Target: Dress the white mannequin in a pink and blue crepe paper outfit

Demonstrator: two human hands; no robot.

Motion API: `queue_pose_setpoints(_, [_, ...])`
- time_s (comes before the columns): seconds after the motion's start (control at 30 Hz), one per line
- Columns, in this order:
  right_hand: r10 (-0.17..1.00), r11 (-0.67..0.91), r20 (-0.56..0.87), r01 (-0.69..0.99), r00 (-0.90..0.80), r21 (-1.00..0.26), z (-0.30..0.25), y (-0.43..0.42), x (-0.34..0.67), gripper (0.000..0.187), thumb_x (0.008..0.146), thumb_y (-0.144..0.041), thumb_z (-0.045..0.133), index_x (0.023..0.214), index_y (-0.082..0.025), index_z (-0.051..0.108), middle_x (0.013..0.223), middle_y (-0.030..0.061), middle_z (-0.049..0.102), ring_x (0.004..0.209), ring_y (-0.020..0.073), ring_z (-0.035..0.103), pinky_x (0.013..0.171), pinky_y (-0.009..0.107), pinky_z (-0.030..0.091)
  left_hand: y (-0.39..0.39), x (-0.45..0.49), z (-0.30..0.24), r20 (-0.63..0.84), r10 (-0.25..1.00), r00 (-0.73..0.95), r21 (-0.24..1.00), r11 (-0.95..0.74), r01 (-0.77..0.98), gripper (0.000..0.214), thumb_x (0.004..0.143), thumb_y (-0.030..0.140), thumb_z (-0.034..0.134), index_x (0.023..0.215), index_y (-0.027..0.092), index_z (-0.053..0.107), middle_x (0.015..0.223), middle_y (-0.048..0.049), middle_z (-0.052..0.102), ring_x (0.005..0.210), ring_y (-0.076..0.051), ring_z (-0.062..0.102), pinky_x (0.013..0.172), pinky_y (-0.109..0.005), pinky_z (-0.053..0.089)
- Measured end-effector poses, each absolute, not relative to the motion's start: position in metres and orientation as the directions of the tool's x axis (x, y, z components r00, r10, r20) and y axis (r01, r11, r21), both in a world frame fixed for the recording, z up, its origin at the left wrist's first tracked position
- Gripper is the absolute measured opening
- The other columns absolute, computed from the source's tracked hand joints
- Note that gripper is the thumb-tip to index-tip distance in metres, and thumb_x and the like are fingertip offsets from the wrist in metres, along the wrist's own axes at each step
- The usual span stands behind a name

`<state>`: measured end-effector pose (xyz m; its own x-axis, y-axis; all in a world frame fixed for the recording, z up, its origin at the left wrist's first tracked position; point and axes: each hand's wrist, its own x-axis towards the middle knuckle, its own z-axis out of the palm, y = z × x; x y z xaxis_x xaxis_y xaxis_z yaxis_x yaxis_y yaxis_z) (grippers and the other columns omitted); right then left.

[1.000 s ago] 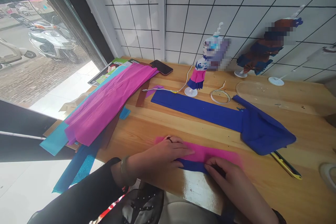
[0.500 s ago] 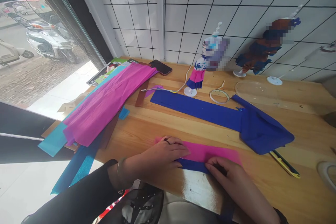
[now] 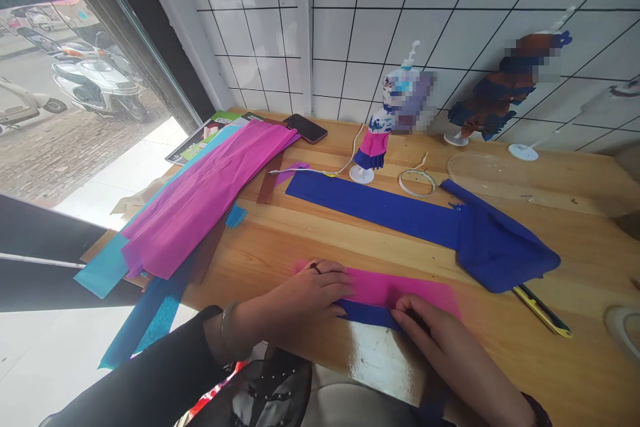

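Near the front edge of the table lies a thin pink strip, with a dark blue strip along its near edge. My left hand rests flat across the left part of both strips, fingers stretched out. At the right, my right hand pinches the blue strip between thumb and forefinger. Part of the blue strip is hidden under that hand. Whether the strips are paper or cloth I cannot tell.
A long blue piece runs to a folded blue heap, beside a yellow-black utility knife. Pink sheets pile at left. Behind are a phone, a tape roll and a small dressed figure on a stand.
My left hand has slid slightly left, baring a little more of the blue strip. My right hand keeps its pinch in nearly the same place.
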<state>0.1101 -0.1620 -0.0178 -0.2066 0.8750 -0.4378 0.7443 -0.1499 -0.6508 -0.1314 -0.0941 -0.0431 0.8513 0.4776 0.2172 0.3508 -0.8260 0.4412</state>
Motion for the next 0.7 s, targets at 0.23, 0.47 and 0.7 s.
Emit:
queue_pose_setpoints(0.23, [0.875, -0.142, -0.44, 0.762, -0.201, -0.631, -0.015, -0.161, 0.109, 0.027, 0.093, -0.042, 0.029, 0.079, -0.024, 0.043, 0.079, -0.002, 0.059, 0.073, 0.0145, 0.056, 0.068, 0.026, 0.04, -0.095, -0.132, -0.047, 0.22, 0.44, 0.87, 0.379, -0.861, 0.339, 0.027, 0.092, 0.032, 0.042, 0.108, 0.015, 0.056, 0.116, -0.0056, 0.061, 0.117, -0.017, 0.047, 0.105, -0.031, 0.033])
queue_pose_setpoints(0.47, [0.878, -0.145, -0.439, 0.767, -0.192, -0.626, -0.013, -0.16, 0.109, 0.027, 0.093, -0.041, 0.031, 0.078, -0.024, 0.045, 0.077, -0.001, 0.061, 0.07, 0.015, 0.057, 0.066, 0.026, 0.041, -0.098, -0.143, -0.037, 0.136, 0.49, 0.861, 0.377, -0.83, 0.412, 0.036, 0.09, 0.041, 0.043, 0.115, 0.016, 0.053, 0.129, -0.0092, 0.052, 0.129, -0.023, 0.036, 0.105, -0.036, 0.036])
queue_pose_setpoints(0.7, [0.896, -0.118, -0.397, 0.754, -0.2, -0.646, -0.015, -0.159, 0.109, 0.027, 0.093, -0.039, 0.032, 0.076, -0.023, 0.046, 0.075, -0.0009, 0.061, 0.069, 0.0148, 0.057, 0.065, 0.026, 0.042, -0.114, -0.153, -0.043, 0.244, 0.438, 0.866, 0.19, -0.897, 0.4, 0.032, 0.088, 0.03, 0.048, 0.117, 0.017, 0.053, 0.128, -0.0077, 0.053, 0.128, -0.025, 0.036, 0.106, -0.041, 0.033])
